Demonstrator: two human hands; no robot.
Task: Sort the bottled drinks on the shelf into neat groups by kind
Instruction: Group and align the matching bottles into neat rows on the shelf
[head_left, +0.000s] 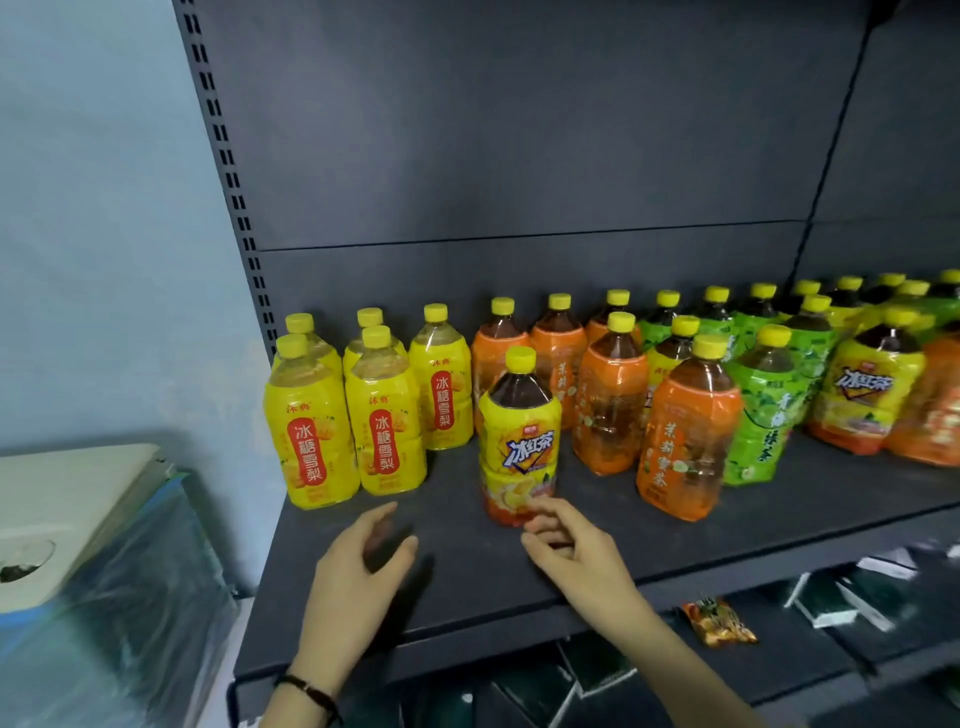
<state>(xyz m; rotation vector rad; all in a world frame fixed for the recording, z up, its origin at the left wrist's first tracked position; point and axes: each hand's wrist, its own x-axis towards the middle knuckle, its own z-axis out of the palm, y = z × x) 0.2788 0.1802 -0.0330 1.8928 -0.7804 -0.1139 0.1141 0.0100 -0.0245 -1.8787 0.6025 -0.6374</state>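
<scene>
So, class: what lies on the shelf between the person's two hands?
In the head view, only bare dark shelf lies between the left hand and the right hand; the iced tea bottle stands behind that gap.

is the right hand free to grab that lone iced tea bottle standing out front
Probably yes: the right hand is open at the base of the iced tea bottle, which stands apart on the shelf with nothing between them.

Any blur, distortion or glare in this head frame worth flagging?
Head view: the upright bows from wide-angle distortion; right-hand bottles, like the green-label bottle, and the left hand are smeared by motion; the iced tea bottle reads sharp; soft glare on the clear plastic wrap; lighting dim, even.
</scene>
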